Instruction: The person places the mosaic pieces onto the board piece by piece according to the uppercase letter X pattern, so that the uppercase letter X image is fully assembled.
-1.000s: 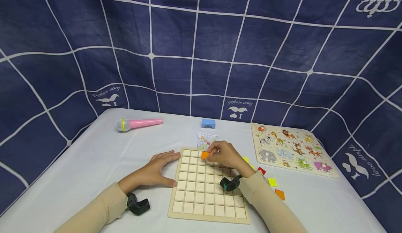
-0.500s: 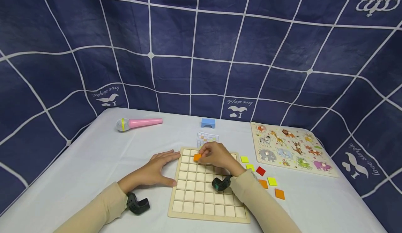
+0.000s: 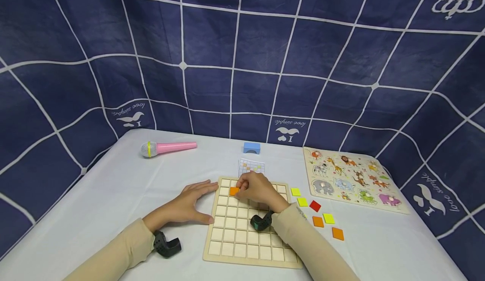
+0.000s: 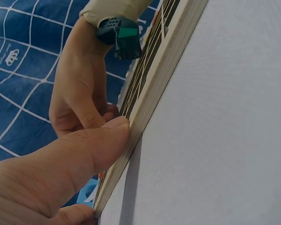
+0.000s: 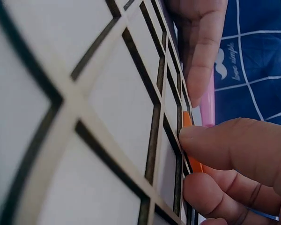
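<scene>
My right hand pinches an orange tile between thumb and fingertips, holding it at a cell near the far left corner of the wooden grid board. My left hand lies flat and spread on the white table, thumb and fingers pressed against the board's left edge. Loose yellow, red and orange tiles lie just beside the board's right edge; a pattern card sits at its far edge. Further out lie a blue block, a pink microphone and an animal puzzle. Risk: the tile, if tilted, may jam across the cell's ridges, or my pushing may slide the board should the left hand ease off.
</scene>
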